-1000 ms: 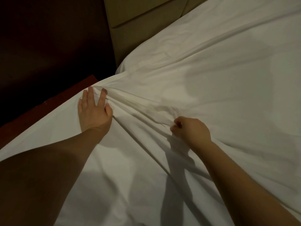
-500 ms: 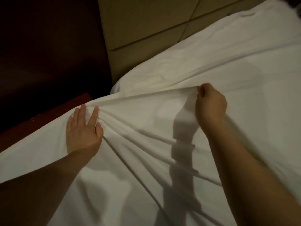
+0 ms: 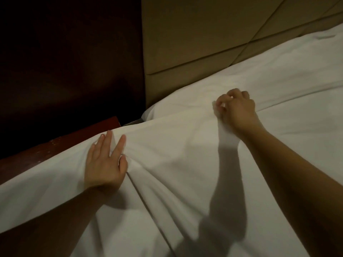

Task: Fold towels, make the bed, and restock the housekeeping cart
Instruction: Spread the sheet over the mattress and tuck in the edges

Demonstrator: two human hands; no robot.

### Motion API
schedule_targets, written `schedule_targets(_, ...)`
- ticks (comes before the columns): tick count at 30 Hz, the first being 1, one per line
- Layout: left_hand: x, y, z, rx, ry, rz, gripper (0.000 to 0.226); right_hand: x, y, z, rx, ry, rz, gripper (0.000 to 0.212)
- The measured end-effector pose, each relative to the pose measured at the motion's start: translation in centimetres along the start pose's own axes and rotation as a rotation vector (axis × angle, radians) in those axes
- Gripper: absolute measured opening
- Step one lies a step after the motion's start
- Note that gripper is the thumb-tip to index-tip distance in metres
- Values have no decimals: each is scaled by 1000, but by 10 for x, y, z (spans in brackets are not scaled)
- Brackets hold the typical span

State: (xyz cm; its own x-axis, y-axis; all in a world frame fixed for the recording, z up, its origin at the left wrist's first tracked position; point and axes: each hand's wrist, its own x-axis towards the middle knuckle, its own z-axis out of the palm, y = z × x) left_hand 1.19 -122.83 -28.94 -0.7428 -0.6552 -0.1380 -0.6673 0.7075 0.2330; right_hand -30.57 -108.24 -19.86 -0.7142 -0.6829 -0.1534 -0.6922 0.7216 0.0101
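While the whole lower half of the frame is taken up by it, the white sheet (image 3: 185, 154) lies spread over the bed, its upper edge running from centre left to centre right, with long creases fanning down toward the bottom edge. Left hand (image 3: 105, 164), left of centre: palm down on the sheet near its left border, fingers straight and splayed, thumb against a raised fold; it presses and grips nothing. Right hand (image 3: 235, 110), right of centre and higher in the frame: fingers curled, pinching a gathered bit of the sheet's upper edge and lifting it slightly; its shadow falls down the cloth below. Second white layer of bedding (image 3: 278, 80), upper right, lying beneath the sheet's edge and reaching the headboard. Headboard (image 3: 204, 34), top centre to top right: tan padded panels with dark seams. Red-brown wooden surface (image 3: 46, 151), left edge, just beside the sheet's border. Dark wall (image 3: 65, 52), upper left.
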Motion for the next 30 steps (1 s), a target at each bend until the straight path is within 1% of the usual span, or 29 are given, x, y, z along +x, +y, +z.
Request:
schedule_targets(2, 0, 0, -1, 1, 11, 12, 59, 2, -3, -1, 120, -51, -101, 26)
schedule_targets(5, -1, -1, -1, 4, 21, 27, 58, 13, -5, -6, 220, -150, -155, 22)
schedule_targets(9, -1, -1, 1, -11, 35, 34, 58, 34, -9, -17, 128, -369, -237, 14)
schedule_targets(10, -1, -1, 1, -16, 45, 35, 58, 39, -11, -18, 97, -393, -260, 15)
schedule_targets(11, -1, -1, 2, -19, 58, 38, 57, 43, -13, -20, 92, -373, -270, 16)
schedule_targets(12, -1, -2, 2, -21, 75, 42, 57, 47, -15, -22, 116, -311, -253, 18)
schedule_targets(15, -1, -2, 5, -17, 133, 70, 54, 58, -26, -28, 243, -52, -109, 22)
schedule_targets(16, -1, -3, 7, -11, 149, 81, 53, 61, -30, -27, 244, -18, -84, 22)
schedule_targets(19, -1, -4, 8, -13, 160, 91, 53, 59, -35, -16, 228, -14, -75, 20)
schedule_targets(22, -1, -3, 7, -17, 152, 83, 53, 41, -30, -11, 274, 43, -116, 30)
schedule_targets(25, -1, -2, 5, -18, 118, 65, 55, 11, -15, -6, 195, 45, -185, 34)
schedule_targets(27, -2, -2, 3, -28, 82, 44, 57, -8, -2, 0, 138, 3, -150, 37)
schedule_targets(30, -2, -2, 3, -22, 44, 29, 59, -25, 17, 9, 98, -10, 23, 42)
